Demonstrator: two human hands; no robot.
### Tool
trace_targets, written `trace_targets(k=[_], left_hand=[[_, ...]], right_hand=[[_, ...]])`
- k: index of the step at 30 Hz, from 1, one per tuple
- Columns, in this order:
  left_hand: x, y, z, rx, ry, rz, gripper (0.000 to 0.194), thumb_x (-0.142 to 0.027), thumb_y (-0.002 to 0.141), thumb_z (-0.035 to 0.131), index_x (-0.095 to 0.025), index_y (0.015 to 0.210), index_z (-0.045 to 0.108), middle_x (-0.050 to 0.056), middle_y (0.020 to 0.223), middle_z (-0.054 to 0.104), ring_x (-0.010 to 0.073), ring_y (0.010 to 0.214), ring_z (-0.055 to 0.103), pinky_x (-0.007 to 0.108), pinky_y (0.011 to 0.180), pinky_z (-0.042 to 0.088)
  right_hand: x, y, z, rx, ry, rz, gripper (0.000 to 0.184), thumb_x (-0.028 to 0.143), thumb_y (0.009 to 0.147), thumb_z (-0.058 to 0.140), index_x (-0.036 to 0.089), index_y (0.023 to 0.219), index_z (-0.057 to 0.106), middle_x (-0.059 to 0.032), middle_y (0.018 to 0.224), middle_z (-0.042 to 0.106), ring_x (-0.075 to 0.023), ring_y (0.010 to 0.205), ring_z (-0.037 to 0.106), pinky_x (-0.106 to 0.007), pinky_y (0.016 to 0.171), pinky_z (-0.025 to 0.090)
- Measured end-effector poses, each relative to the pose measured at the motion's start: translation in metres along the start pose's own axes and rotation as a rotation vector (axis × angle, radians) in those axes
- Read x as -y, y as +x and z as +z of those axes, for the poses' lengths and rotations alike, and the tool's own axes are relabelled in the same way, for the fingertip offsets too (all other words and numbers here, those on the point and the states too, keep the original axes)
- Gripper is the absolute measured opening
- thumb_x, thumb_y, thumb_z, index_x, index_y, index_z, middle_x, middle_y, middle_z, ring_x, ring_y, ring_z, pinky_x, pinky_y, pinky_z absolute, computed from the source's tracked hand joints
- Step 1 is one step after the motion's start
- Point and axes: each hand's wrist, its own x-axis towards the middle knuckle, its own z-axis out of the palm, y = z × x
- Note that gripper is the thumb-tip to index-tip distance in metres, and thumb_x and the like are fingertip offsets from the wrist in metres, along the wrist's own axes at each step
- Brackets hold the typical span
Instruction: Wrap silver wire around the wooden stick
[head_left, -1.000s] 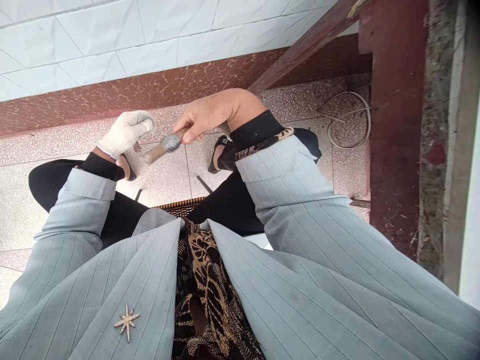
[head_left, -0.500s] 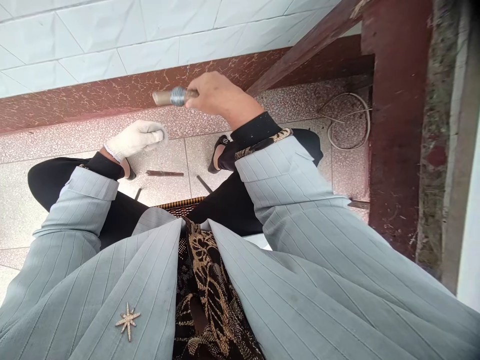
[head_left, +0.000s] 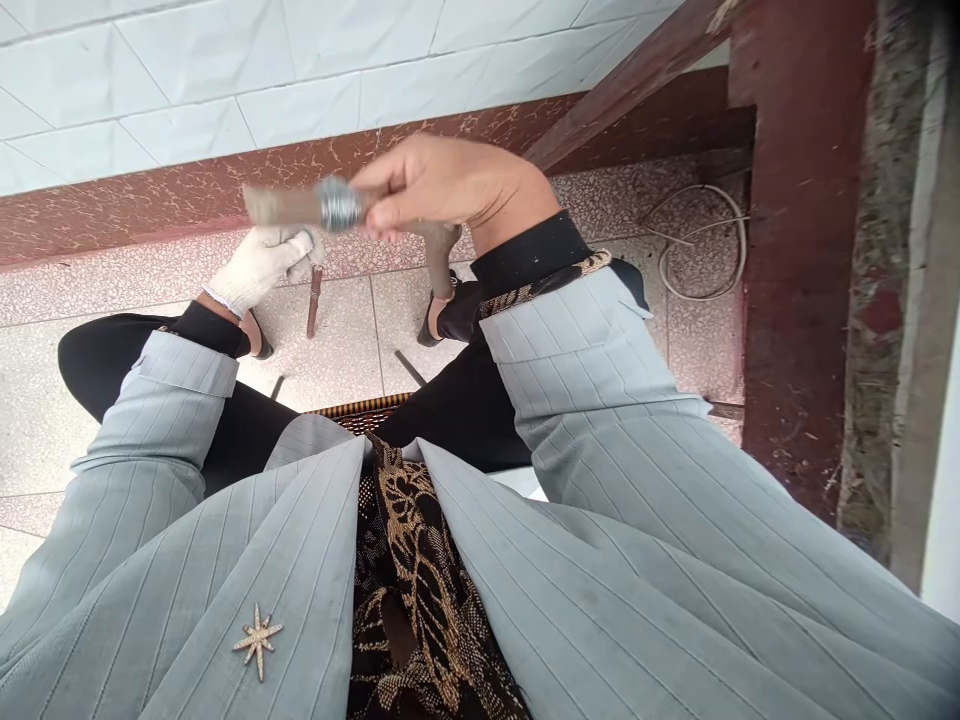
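My bare right hand (head_left: 442, 185) is closed round a brown wooden stick (head_left: 285, 207) bound with a coil of silvery wire (head_left: 341, 204). The stick points left, blurred by motion, and passes above my left hand. My left hand (head_left: 251, 268) wears a white knitted glove and has its fingers curled; what they hold, if anything, is hidden. Just below its fingertips is a reddish-brown stick (head_left: 313, 302); I cannot tell whether the glove touches it. Beneath my right hand a brownish rod-like piece (head_left: 439, 262) shows, its link to the hand unclear.
Ahead stands a white tiled wall (head_left: 187, 60) with a red-brown skirting (head_left: 150, 215). A reddish wooden post (head_left: 802, 280) and a slanting brace (head_left: 622, 75) rise on the right. A pale cable (head_left: 741, 240) lies coiled on the floor. My shoes and a woven seat edge (head_left: 360, 405) are below.
My right hand has come nearer, and its wire-bound stick has swung left over the glove. The reddish-brown stick, crosswise before, now points toward the wall. The brownish piece under my right hand has appeared.
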Motion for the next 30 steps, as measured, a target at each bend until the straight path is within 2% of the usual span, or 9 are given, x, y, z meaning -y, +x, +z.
trace_targets(k=[3, 6, 10, 13, 18, 23, 25, 26, 30], left_hand=[[-0.004, -0.002, 0.004, 0.051, -0.008, -0.029, 0.028, -0.026, 0.106, 0.049, -0.015, 0.086, 0.066, -0.002, 0.062, 0.048, 0.0073, 0.053, 0.047, 0.021, 0.058, 0.039], [-0.008, -0.005, 0.005, 0.161, -0.021, -0.055, 0.023, -0.023, 0.102, 0.054, -0.015, 0.086, 0.067, -0.003, 0.059, 0.046, 0.0069, 0.049, 0.038, 0.02, 0.051, 0.031], [-0.012, -0.008, 0.005, 0.288, -0.007, -0.084, 0.019, -0.022, 0.098, 0.058, -0.015, 0.087, 0.07, -0.003, 0.058, 0.045, 0.0078, 0.049, 0.039, 0.022, 0.051, 0.033], [-0.014, -0.01, 0.005, 0.321, 0.011, -0.088, 0.022, -0.028, 0.099, 0.058, -0.016, 0.084, 0.069, -0.002, 0.06, 0.044, 0.0081, 0.051, 0.045, 0.023, 0.056, 0.039], [-0.018, -0.012, 0.005, 0.308, 0.119, -0.062, 0.025, -0.032, 0.098, 0.058, -0.016, 0.081, 0.066, -0.001, 0.064, 0.051, 0.0114, 0.06, 0.056, 0.026, 0.066, 0.049], [-0.016, -0.009, 0.001, 0.207, 0.251, -0.006, 0.017, -0.026, 0.092, 0.06, -0.015, 0.084, 0.07, 0.001, 0.075, 0.063, 0.0135, 0.07, 0.062, 0.028, 0.073, 0.053], [-0.011, -0.006, -0.001, 0.151, 0.185, 0.016, 0.016, -0.027, 0.093, 0.061, -0.016, 0.086, 0.07, 0.0, 0.074, 0.062, 0.011, 0.064, 0.058, 0.025, 0.066, 0.049], [-0.008, -0.005, -0.001, 0.117, 0.115, 0.03, 0.017, -0.029, 0.095, 0.061, -0.016, 0.086, 0.07, -0.001, 0.07, 0.059, 0.0095, 0.059, 0.054, 0.024, 0.061, 0.046], [-0.004, -0.003, -0.002, 0.061, -0.195, 0.105, 0.03, -0.04, 0.101, 0.061, -0.018, 0.083, 0.068, -0.003, 0.056, 0.045, 0.007, 0.047, 0.036, 0.022, 0.049, 0.032]], right_hand=[[-0.002, 0.011, -0.011, -0.129, 0.119, -0.046, 0.055, 0.061, 0.07, 0.091, 0.014, 0.088, 0.069, 0.0024, 0.076, 0.067, -0.0051, 0.065, 0.055, -0.031, 0.062, 0.037], [-0.008, 0.018, -0.011, -0.32, 0.126, 0.04, 0.051, 0.059, 0.069, 0.091, 0.017, 0.08, 0.063, 0.002, 0.072, 0.063, -0.0059, 0.063, 0.052, -0.03, 0.061, 0.037], [-0.007, 0.018, -0.003, -0.394, -0.279, 0.291, 0.017, 0.026, 0.089, 0.076, 0.01, 0.095, 0.072, 0.0001, 0.075, 0.063, -0.0065, 0.064, 0.049, -0.027, 0.064, 0.038], [0.001, 0.015, 0.003, -0.299, -0.715, 0.371, 0.025, 0.02, 0.093, 0.067, 0.004, 0.109, 0.077, -0.0054, 0.087, 0.067, -0.0087, 0.07, 0.046, -0.027, 0.067, 0.034], [0.008, 0.018, 0.013, 0.154, -1.036, 0.518, 0.034, 0.023, 0.099, 0.064, 0.004, 0.122, 0.079, -0.0145, 0.105, 0.072, -0.0175, 0.082, 0.055, -0.031, 0.07, 0.034], [0.006, 0.017, 0.019, 0.578, -0.784, 0.569, 0.02, 0.011, 0.101, 0.067, 0.003, 0.114, 0.08, -0.0007, 0.071, 0.064, -0.0125, 0.067, 0.055, -0.028, 0.07, 0.04], [0.007, 0.013, 0.013, 0.62, -0.561, 0.458, 0.016, 0.005, 0.101, 0.066, 0.003, 0.112, 0.078, 0.0032, 0.068, 0.062, -0.0088, 0.064, 0.054, -0.024, 0.067, 0.042], [0.007, 0.011, 0.008, 0.578, -0.44, 0.366, 0.015, 0.004, 0.1, 0.067, 0.004, 0.111, 0.078, 0.0042, 0.071, 0.064, -0.007, 0.064, 0.055, -0.022, 0.067, 0.042], [0.006, 0.004, -0.007, 0.02, 0.076, -0.033, 0.014, 0.02, 0.096, 0.076, 0.009, 0.104, 0.073, 0.0029, 0.081, 0.069, -0.0041, 0.065, 0.058, -0.018, 0.06, 0.045]])
